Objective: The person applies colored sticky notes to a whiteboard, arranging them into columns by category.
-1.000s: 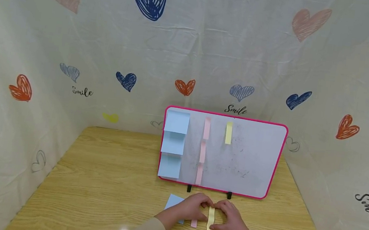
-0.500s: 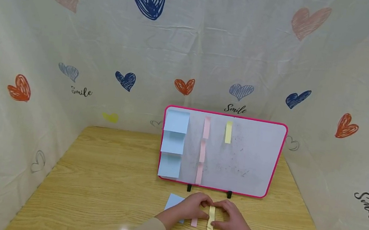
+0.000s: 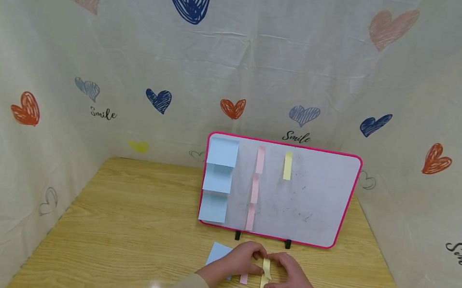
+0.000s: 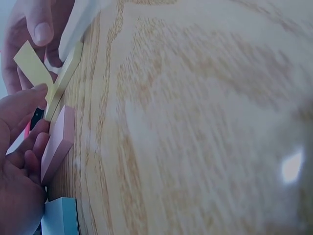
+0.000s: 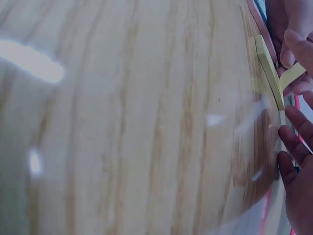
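A narrow yellow sticky-note pad (image 3: 262, 283) lies on the table between both hands. Its top sheet (image 4: 33, 66) stands bent up, its free end in the air. My left hand (image 3: 243, 258) holds the pad near its far end, with the thumb against the lifted sheet and curled fingers beside the pad. My right hand (image 3: 291, 277) arches round the other side, thumb near the close end, apart from the sheet in the left wrist view. Beside the left hand lie a pink pad (image 4: 59, 139) and a blue pad (image 4: 62, 215), partly hidden by that hand in the head view.
A whiteboard (image 3: 315, 199) with a pink frame stands behind the hands on black feet (image 3: 238, 235). It carries blue notes (image 3: 218, 179), pink strips (image 3: 255, 189) and one yellow strip (image 3: 287, 166). A heart-printed curtain (image 3: 206, 63) surrounds the wooden table (image 3: 123, 227).
The top yellow sheet has gone from lying along the pad to standing bent up at its near end. Both hands have hardly moved.
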Available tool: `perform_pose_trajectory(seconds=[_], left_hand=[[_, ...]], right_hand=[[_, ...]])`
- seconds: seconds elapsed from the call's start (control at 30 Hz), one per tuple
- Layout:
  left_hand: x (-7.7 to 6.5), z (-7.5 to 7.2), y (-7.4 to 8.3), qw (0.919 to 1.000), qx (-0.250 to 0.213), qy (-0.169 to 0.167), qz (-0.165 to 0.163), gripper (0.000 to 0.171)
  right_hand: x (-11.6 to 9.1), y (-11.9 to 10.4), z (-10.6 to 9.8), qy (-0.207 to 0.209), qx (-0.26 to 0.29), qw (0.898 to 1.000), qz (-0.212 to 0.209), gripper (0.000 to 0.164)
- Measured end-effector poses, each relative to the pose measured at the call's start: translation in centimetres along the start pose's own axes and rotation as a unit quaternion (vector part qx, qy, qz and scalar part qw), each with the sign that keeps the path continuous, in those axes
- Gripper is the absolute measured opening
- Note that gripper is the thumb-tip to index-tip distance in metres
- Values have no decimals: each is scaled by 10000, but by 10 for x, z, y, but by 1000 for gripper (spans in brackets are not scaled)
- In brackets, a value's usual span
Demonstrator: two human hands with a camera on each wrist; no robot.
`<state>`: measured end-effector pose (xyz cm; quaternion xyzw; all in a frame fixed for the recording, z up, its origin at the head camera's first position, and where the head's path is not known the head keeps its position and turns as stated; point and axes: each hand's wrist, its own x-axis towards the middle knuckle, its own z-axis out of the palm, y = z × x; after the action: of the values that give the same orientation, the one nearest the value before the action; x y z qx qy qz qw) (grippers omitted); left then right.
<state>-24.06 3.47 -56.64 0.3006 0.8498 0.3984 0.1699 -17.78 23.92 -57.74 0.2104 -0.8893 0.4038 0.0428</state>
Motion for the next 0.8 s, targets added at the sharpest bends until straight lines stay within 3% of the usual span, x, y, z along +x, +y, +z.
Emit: perform_pose_trajectory(seconds=[0.37, 0.8], left_hand=[[0, 3, 2, 9998, 152, 98, 52, 35], [2, 9, -1, 9981, 573, 173, 133, 45]], right_hand=[[4, 2, 7, 594, 55, 9980, -190, 31], [6, 1, 9, 609, 166, 9980, 26, 29]])
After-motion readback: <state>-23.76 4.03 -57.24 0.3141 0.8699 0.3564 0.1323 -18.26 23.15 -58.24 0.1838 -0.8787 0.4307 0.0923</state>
